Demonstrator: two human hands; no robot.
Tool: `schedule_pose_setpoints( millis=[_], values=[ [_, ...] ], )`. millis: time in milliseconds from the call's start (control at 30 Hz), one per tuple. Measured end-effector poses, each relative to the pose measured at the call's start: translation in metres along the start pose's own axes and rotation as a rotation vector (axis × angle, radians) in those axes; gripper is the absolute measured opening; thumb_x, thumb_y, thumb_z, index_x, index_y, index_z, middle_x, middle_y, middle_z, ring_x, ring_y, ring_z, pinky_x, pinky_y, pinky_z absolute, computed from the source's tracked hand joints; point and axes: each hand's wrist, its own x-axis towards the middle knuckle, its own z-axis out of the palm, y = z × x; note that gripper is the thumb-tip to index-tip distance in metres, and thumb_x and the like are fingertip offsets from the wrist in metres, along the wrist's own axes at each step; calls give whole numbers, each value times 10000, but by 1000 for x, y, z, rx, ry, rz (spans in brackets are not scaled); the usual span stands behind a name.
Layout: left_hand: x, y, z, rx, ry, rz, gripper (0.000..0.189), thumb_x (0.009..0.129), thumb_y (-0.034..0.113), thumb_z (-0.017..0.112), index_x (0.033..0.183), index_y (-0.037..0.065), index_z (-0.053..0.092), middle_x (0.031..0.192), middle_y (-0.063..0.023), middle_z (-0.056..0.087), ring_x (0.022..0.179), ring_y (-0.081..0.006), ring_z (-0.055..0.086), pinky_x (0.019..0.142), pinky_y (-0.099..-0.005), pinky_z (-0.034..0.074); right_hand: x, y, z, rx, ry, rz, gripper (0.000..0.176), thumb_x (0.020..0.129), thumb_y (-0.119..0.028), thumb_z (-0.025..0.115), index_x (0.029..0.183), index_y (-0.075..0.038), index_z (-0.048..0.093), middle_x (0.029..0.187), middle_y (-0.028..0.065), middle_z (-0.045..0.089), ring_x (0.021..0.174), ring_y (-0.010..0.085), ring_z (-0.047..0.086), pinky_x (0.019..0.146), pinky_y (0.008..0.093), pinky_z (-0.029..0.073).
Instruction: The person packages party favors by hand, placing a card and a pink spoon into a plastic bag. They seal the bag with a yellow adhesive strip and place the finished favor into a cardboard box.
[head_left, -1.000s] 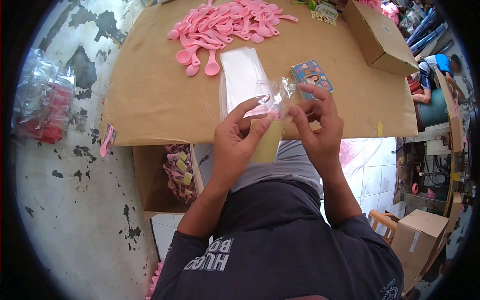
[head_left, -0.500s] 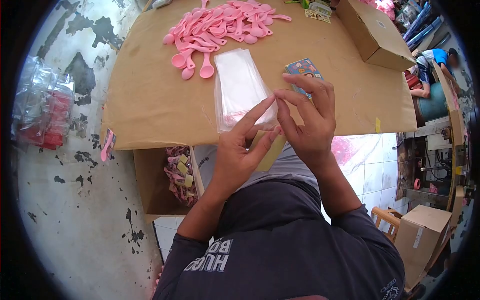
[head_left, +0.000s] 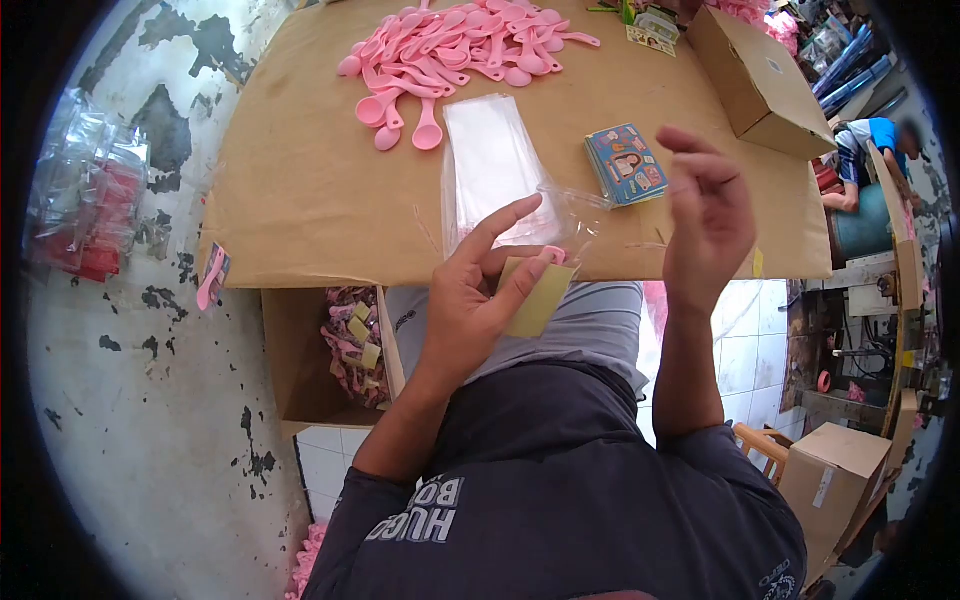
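Note:
My left hand (head_left: 475,285) pinches a clear plastic bag (head_left: 585,215) with a yellowish card (head_left: 540,300) in it. The pink end of a spoon (head_left: 553,254) shows by my thumb; the rest of that spoon is hidden. The bag's loose end sticks out to the right over the table edge. My right hand (head_left: 708,215) is raised apart from the bag, slightly blurred, fingers loosely apart and nothing visible in them. Left of it lies a stack of blue printed cards (head_left: 628,165). A stack of clear bags (head_left: 490,165) lies behind my left hand.
Pink measuring spoons (head_left: 460,50) are heaped at the table's back. An open carton (head_left: 300,350) with packed spoons stands below the left front edge. A cardboard box (head_left: 760,85) sits at the back right. Another person (head_left: 865,140) is at the far right.
My right hand has let go of the bag and moved right and up. The bag's loose end and the card stack now show more. My left hand keeps its hold.

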Motion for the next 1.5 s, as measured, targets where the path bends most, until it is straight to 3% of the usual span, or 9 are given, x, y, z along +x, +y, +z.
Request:
schedule_pose_setpoints(
  millis=[100,533,733,800,833,967,1033,1133,1500],
  values=[
    [2,1,2,-14,-15,17,551,1027,71,653,1544,48,462,1094,-87,779,979,-33,652,831,-184,474,-7,-18,8,-485,-339,-249,202,866,-22,737,1066,-28,709,1302,163,660,1214,315,616,1026,427,483],
    [2,-1,11,40,-61,82,542,1015,19,649,1534,59,497,1095,-66,773,1015,-27,644,801,-182,463,-18,-5,25,-610,-231,-386,231,762,-5,778,984,-48,731,1247,121,680,1155,332,608,971,440,494],
    [-2,2,7,65,-55,17,469,1020,68,661,1467,-1,536,1100,-100,776,1017,-80,692,844,-202,511,-4,4,5,-423,-34,-218,166,845,53,691,991,-21,660,1174,172,698,1011,306,693,929,412,546],
    [-2,6,6,-45,-16,34,439,1024,83,662,1438,-13,555,1105,-110,775,1014,-96,702,859,-211,524,2,3,-2,134,213,92,116,920,82,580,984,-8,614,1121,185,703,968,258,711,916,366,560],
    [-2,8,5,-72,20,8,422,1027,75,649,1423,-30,542,1115,-149,767,1037,-145,713,907,-263,536,2,3,-7,134,208,89,116,920,82,580,984,-8,614,1121,185,703,968,258,711,916,366,560],
    [1,7,0,-199,103,12,308,1030,83,639,1307,-44,589,1175,-203,741,1083,-220,724,977,-338,555,-15,2,-21,460,109,220,132,946,93,487,916,-8,566,939,106,651,779,150,625,843,316,551],
    [2,1,-3,-208,106,58,277,1029,84,640,1274,-41,606,1203,-207,729,1099,-220,718,987,-346,552,-26,2,-22,504,-183,450,108,959,55,515,979,-3,604,908,59,615,725,78,545,747,248,508],
    [3,0,-3,-213,118,120,243,1027,85,644,1237,-36,628,1230,-201,714,1109,-211,707,993,-350,547,-37,-11,2,231,-330,563,119,983,-12,575,1076,-6,650,919,21,618,743,29,539,676,190,452],
    [-2,4,-11,-113,178,117,241,1024,86,656,1221,-53,671,1105,-127,746,977,-135,703,874,-282,567,-40,-6,25,243,-470,617,183,1019,-157,689,1137,-17,685,949,-7,695,806,20,606,661,189,469]
  ],
)
